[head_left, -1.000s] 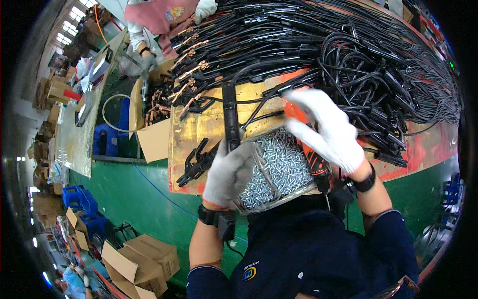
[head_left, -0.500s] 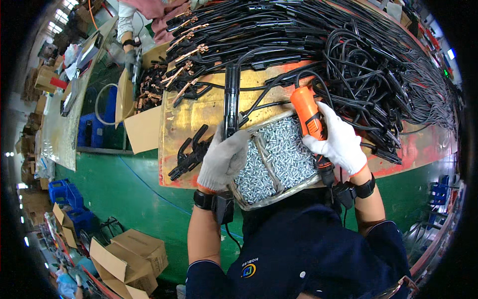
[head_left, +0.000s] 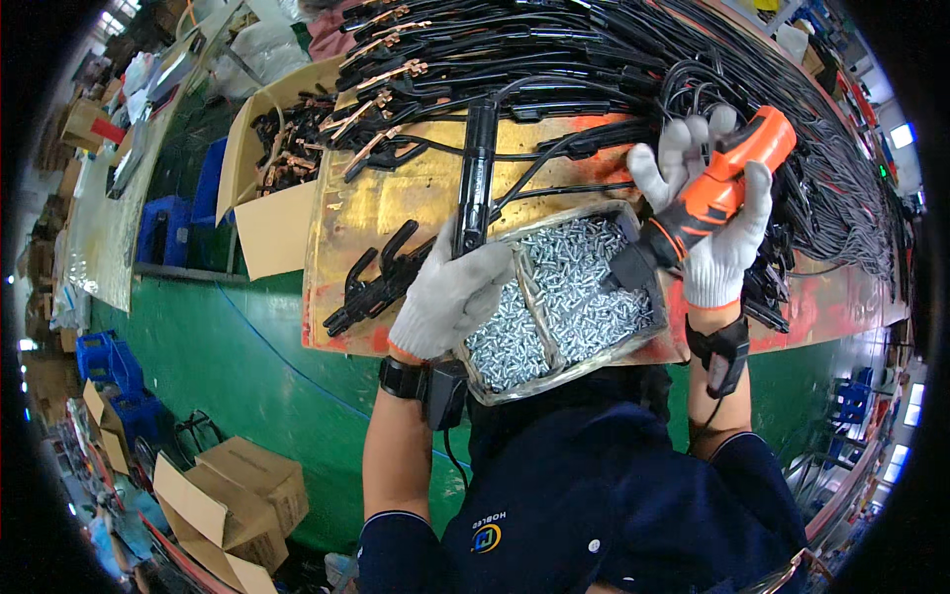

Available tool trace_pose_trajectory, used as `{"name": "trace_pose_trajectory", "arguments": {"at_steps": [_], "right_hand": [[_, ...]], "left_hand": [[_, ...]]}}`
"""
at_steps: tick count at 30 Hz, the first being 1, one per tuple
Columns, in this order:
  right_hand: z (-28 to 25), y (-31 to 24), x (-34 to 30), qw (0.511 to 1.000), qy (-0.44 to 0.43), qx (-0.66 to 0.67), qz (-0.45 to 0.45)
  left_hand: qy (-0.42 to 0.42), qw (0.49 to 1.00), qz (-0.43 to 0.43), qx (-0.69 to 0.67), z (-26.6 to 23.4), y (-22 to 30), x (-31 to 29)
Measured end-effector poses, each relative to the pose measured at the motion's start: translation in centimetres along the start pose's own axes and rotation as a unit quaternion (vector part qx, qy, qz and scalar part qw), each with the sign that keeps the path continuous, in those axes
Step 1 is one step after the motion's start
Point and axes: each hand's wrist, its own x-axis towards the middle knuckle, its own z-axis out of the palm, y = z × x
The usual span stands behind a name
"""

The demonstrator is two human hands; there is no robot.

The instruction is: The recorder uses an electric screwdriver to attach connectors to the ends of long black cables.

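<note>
My left hand, in a white knit glove, is closed around a black tubular handle with a cable at its far end. It looks like a welding electrode holder's grip and stands nearly upright in view. In my gloved right hand lies an orange and black electric screwdriver, cradled between thumb and palm with several fingers spread. Its dark front end points down left, over a divided tray of small silvery screws. The tool's tip is hard to make out among the screws.
Black clamp-like parts lie left of my left hand. Rows of black cabled handles with copper jaws and heaped cables cover the bench's far side. An open carton of copper-jawed parts stands at the bench's left end.
My right hand has turned palm up and moved right, swinging the screwdriver's front end over the tray. My left hand keeps the handle. The other person's arm at upper left has left view.
</note>
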Motion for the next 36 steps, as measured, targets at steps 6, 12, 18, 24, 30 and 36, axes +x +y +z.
{"name": "trace_pose_trajectory", "arguments": {"at_steps": [6, 12, 18, 24, 30, 36], "right_hand": [[2.8, 1.7, -1.5, 0.998, -0.015, -0.063, -0.024], [4.2, 3.6, -5.4, 0.961, 0.061, -0.271, 0.004], [4.3, 4.5, -5.9, 0.953, 0.063, -0.296, 0.027], [4.1, 5.2, -6.0, 0.942, 0.081, -0.321, 0.048], [4.2, 4.7, -5.4, 0.954, 0.076, -0.29, 0.028], [2.7, 3.0, -2.7, 0.981, 0.099, -0.167, -0.007]], "left_hand": [[-0.019, 0.999, -0.039, -0.011, 0.0, 0.9, -0.5], [-0.022, 0.999, -0.038, -0.016, -0.4, 0.5, -0.2], [-0.004, 1.0, -0.03, -0.008, -0.6, 0.4, -0.3], [-0.012, 0.999, -0.016, -0.035, -0.9, -0.1, -0.1], [-0.021, 0.999, -0.013, -0.029, -0.8, 0.1, 0.0], [0.055, 0.942, 0.173, 0.282, -0.6, -1.0, 0.8]]}}
